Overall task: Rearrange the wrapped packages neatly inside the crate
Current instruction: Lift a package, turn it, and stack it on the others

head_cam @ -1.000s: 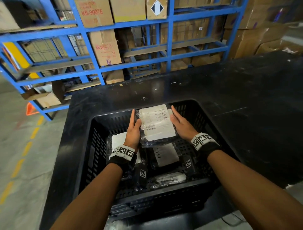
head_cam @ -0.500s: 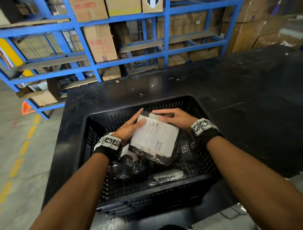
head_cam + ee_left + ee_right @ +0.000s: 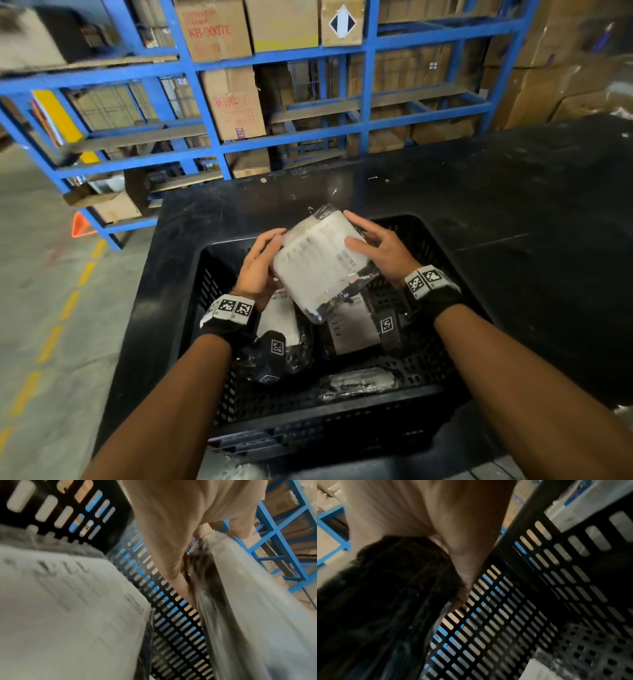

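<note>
On the black bench (image 3: 513, 212), the crate (image 3: 342, 425) stayed put while the labelled package (image 3: 318, 263), lower half a second earlier, rose tilted toward 12 o'clock above it, left hand (image 3: 257, 270) and right hand (image 3: 380, 250) clamped on its sides.

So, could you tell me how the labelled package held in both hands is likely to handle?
The package probably keeps its shape: it stays flat, held only at its edges by the left hand and right hand. Its glossy plastic wrap looks slippery, and the loose wrap at its lower corner would likely flop.
</note>
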